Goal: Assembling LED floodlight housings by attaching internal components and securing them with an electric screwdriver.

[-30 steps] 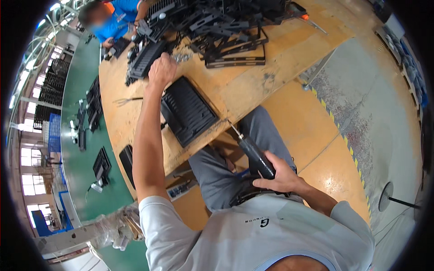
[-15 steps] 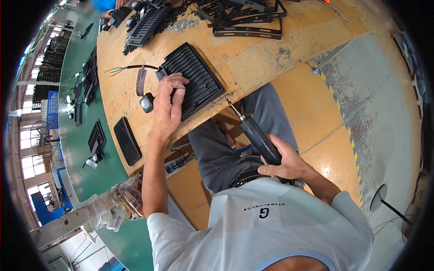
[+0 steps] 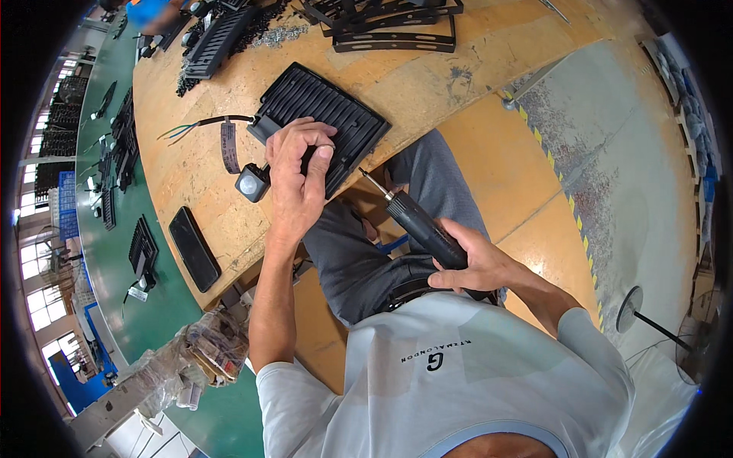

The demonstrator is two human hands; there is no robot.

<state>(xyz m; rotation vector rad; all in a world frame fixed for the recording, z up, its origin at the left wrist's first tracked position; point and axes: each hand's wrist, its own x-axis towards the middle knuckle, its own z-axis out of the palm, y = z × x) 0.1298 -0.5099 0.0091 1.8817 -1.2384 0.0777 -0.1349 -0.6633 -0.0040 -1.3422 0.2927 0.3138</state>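
Observation:
A black finned floodlight (image 3: 347, 114) lies on the wooden table near its front edge, fins up. My left hand (image 3: 296, 172) rests on its near left part with fingers curled over it; what lies under the palm is hidden. Beside that hand sits a motion sensor (image 3: 251, 184) with a pale lens. From the lamp's left corner runs a black cable (image 3: 223, 120) with bare coloured wire ends, and a grey tag (image 3: 229, 146) hangs there. My right hand (image 3: 475, 263) grips a black electric screwdriver (image 3: 424, 227), its bit pointing at the lamp's near right edge.
Left of the lamp lies a black phone (image 3: 194, 249). Farther back are black metal brackets (image 3: 393, 40), a heap of screws (image 3: 281, 35) and more lamps (image 3: 221, 42). A green table (image 3: 172, 320) holding other lamps adjoins on the left. A co-worker's blue sleeve (image 3: 145, 11) shows far left.
The floodlight has turned slightly, and the sensor sits more tilted beside my left hand. The screwdriver's bit has come closer to the lamp's near edge. My view has shifted a little.

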